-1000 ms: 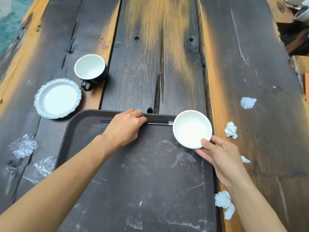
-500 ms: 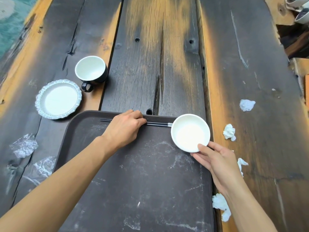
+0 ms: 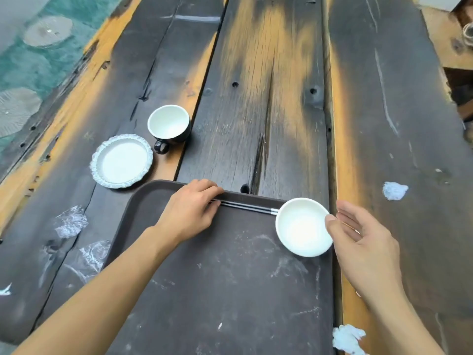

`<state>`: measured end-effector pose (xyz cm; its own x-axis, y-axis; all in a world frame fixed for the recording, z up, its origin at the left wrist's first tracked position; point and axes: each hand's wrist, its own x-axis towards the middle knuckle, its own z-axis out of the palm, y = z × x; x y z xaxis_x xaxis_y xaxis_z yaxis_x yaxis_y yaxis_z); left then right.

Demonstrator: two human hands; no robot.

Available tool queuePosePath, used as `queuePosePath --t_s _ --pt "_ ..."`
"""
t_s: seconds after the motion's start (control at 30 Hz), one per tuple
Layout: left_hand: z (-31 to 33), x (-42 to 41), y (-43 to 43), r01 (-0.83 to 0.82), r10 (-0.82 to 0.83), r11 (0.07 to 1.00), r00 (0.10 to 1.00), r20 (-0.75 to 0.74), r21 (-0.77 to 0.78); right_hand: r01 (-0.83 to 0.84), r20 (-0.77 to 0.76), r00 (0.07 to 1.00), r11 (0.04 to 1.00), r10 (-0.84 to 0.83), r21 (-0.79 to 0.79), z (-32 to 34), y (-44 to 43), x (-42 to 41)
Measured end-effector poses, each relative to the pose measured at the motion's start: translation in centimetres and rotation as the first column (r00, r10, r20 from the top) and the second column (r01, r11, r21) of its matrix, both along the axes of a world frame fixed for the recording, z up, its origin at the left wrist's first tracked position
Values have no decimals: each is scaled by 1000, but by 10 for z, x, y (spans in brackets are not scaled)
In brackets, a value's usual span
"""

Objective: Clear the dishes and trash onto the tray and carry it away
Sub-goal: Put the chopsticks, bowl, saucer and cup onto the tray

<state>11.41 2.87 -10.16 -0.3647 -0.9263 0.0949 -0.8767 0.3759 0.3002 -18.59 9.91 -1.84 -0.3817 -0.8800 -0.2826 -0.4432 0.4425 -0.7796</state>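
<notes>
A dark brown tray [image 3: 230,290] lies on the wooden table in front of me. A pair of black chopsticks [image 3: 245,206] rests along its far rim, and my left hand [image 3: 189,211] is curled over their left end. A white bowl [image 3: 303,226] sits upright in the tray's far right corner. My right hand [image 3: 358,242] is just right of the bowl with its fingers spread; only the thumb tip touches the rim. Left of the tray stand a white ruffled plate [image 3: 121,161] and a black cup [image 3: 169,123] with a white inside.
Crumpled white tissues lie right of the tray, one far [image 3: 394,190] and one near [image 3: 348,338]. Clear plastic wrappers [image 3: 71,221] [image 3: 89,257] lie on the table left of the tray. The table's left edge borders a teal floor [image 3: 38,60].
The bowl now rests in the tray's far right corner. My right hand's fingers have come off it and spread. My left hand has stayed on the chopsticks.
</notes>
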Motion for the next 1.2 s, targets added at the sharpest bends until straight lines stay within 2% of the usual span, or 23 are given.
queuePosePath --t_s 0.17,0.3,0.37,0.43,0.47,0.53,0.6,0.63,0.67,0.73,0.9,1.07,1.2 --pt "19 66 3 -293 305 951 943 -133 103 -224 -2 974 972 225 -65 5 -48 58" --pt "33 140 -4 -499 515 856 848 -125 135 -410 -50 912 911 408 -40 -5 -85 129" --pt "36 173 -9 -586 609 789 786 -107 182 -437 -39 899 900 436 -1 -16 -105 169" --pt "36 197 -18 -638 683 718 722 -110 278 -384 97 920 923 381 15 -27 -123 206" --pt "30 209 -23 -654 720 675 685 -112 340 -333 219 922 943 320 24 -33 -131 224" --pt "21 228 -32 -657 807 554 574 -137 511 -238 476 863 966 166 96 -38 -143 256" --pt "10 244 -41 -565 889 448 366 -276 693 -156 633 774 969 -2 194 -41 -155 285" --pt "4 250 -46 -496 902 430 277 -332 754 -121 674 735 965 -70 233 -45 -161 298" --pt "0 255 -50 -434 903 430 224 -367 791 -90 709 694 961 -127 260 -51 -166 309" --pt "-4 262 -56 -360 894 448 190 -405 818 -60 756 629 959 -180 278 -59 -175 324" --pt "-15 272 -58 -269 869 494 119 -480 827 -47 799 559 954 -222 297 -72 -181 338" --pt "-20 271 -54 -266 830 553 98 -549 789 -88 806 558 951 -199 297 -74 -180 339" --pt "-22 270 -51 -279 820 566 98 -563 776 -1 764 606 961 -220 278 -77 -179 331"
